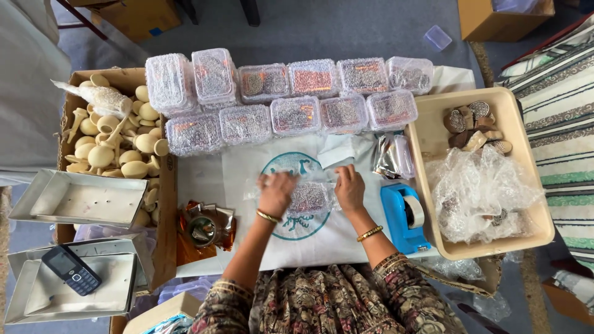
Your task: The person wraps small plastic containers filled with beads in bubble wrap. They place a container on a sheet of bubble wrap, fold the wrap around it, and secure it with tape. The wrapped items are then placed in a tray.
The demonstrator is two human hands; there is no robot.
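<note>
My left hand (276, 191) and my right hand (349, 187) press on either end of a small bubble-wrapped packet (309, 197) lying on a white cloth with a teal round print (247, 167). Both hands grip the wrap's edges, fingers curled over it. The packet holds a dark patterned block seen through the plastic. Gold bangles sit on both wrists.
Several bubble-wrapped clear boxes (291, 93) stand in two rows beyond my hands. A blue tape dispenser (405, 216) lies right of them, beside a beige tray (538, 204) with bubble wrap and carved wooden blocks. A cardboard box of wooden knobs (117, 139), grey trays and a phone (71, 269) are left.
</note>
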